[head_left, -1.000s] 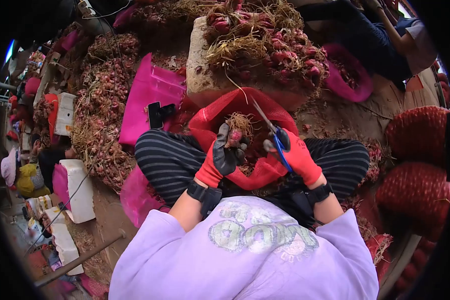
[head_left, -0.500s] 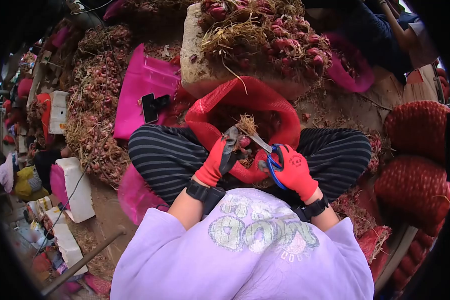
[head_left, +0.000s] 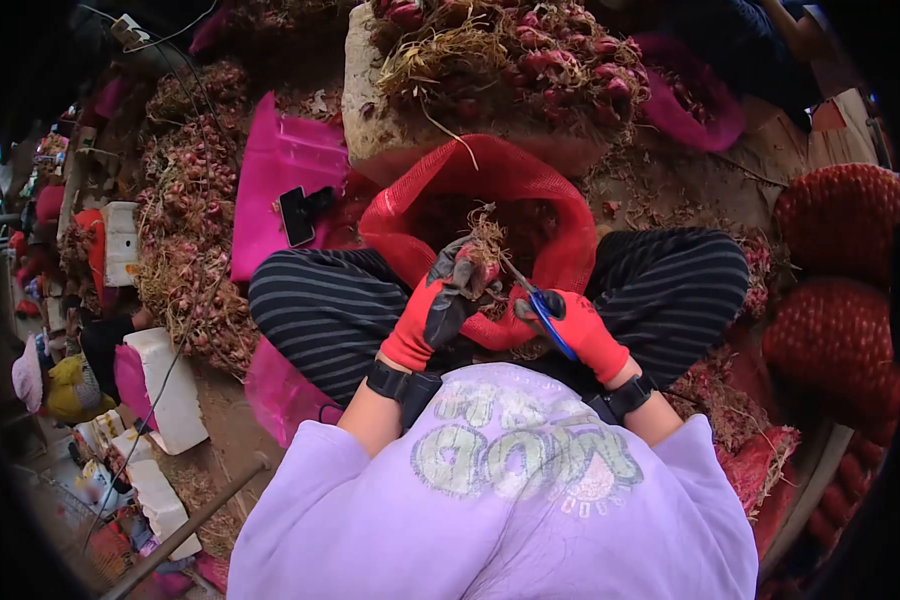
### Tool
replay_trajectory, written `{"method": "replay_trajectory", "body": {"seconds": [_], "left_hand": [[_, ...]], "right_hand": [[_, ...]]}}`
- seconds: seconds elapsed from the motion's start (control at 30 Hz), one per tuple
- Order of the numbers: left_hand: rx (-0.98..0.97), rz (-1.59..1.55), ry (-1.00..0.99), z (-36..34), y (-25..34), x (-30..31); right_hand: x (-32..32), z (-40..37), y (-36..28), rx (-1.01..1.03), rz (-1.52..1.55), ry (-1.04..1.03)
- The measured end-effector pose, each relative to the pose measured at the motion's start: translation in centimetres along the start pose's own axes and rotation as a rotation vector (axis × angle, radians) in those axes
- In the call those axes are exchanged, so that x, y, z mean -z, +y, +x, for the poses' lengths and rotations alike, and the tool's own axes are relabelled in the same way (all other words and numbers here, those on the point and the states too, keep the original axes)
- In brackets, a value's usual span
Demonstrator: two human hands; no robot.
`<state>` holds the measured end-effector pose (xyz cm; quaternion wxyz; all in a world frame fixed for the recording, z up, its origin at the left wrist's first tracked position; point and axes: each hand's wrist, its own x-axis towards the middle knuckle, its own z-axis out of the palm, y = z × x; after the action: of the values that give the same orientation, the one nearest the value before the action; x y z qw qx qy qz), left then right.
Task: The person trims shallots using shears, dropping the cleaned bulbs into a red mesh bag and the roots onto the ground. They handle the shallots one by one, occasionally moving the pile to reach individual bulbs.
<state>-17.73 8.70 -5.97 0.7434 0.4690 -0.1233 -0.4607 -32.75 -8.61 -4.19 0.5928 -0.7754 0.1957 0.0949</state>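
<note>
My left hand, in a red glove with dark grey palm and fingers, is closed around a small bunch of shallots. Dry, straw-coloured roots stick up from the bunch. In my right hand, gloved in red too, are scissors with blue handles. Their blades point up and left, the tips right beside the shallots. Both hands are over the near side of a red mesh bag, which stands open between my crossed legs. The inside of the bag is shadowed, with shallots and dry scraps faintly visible.
Ahead, a foam block bears a heap of shallots. A phone lies on pink plastic at left, beside a long shallot pile. Filled red mesh sacks stand right. Another person's arm shows top right.
The scissors have turned, showing their blades more edge-on, and the root tuft looks looser and more spread. Both hands keep their holds. The whole view has shifted slightly.
</note>
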Motion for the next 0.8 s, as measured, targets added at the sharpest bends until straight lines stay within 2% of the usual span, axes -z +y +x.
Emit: {"method": "replay_trajectory", "body": {"seconds": [0.03, 0.1, 0.13, 0.23, 0.33, 0.43, 0.53, 0.63, 0.73, 0.8], "left_hand": [[-0.045, 0.040, 0.034, -0.1, 0.2, -0.5], [0.020, -0.335, 0.104, -0.1, 0.9, -1.6], [0.051, -0.523, 0.138, -0.1, 1.1, -1.9], [0.015, -0.547, -0.050, 0.3, 0.2, 0.0], [0.001, -0.427, 0.105, 0.3, 0.1, -0.7], [-0.035, 0.076, 0.129, 0.6, -0.7, -0.4], [-0.089, -0.089, 0.059, 0.6, -1.2, -0.1], [-0.142, -0.260, 0.024, 1.0, -1.9, 0.4], [-0.033, -0.002, 0.118, 0.3, -0.6, -0.6], [-0.012, -0.225, 0.054, 0.3, -0.4, -0.6]], "right_hand": [[0.1, -0.3, 0.1, 0.065, -0.082, 0.073], [0.1, -0.8, -0.1, 0.192, -0.242, 0.213], [0.1, -1.1, -0.4, 0.184, -0.308, 0.241], [0.5, -1.8, -2.3, 0.132, -0.487, 0.313], [0.6, -1.7, -2.6, 0.115, -0.538, 0.315], [0.4, -1.3, -2.1, 0.082, -0.647, 0.305], [0.0, -1.0, -0.9, 0.121, -0.650, 0.332], [0.4, -0.6, -1.6, 0.020, -0.519, 0.193], [0.2, -0.3, -0.8, -0.023, -0.064, 0.029], [-0.5, 0.1, 0.5, 0.014, 0.022, -0.031]]}}
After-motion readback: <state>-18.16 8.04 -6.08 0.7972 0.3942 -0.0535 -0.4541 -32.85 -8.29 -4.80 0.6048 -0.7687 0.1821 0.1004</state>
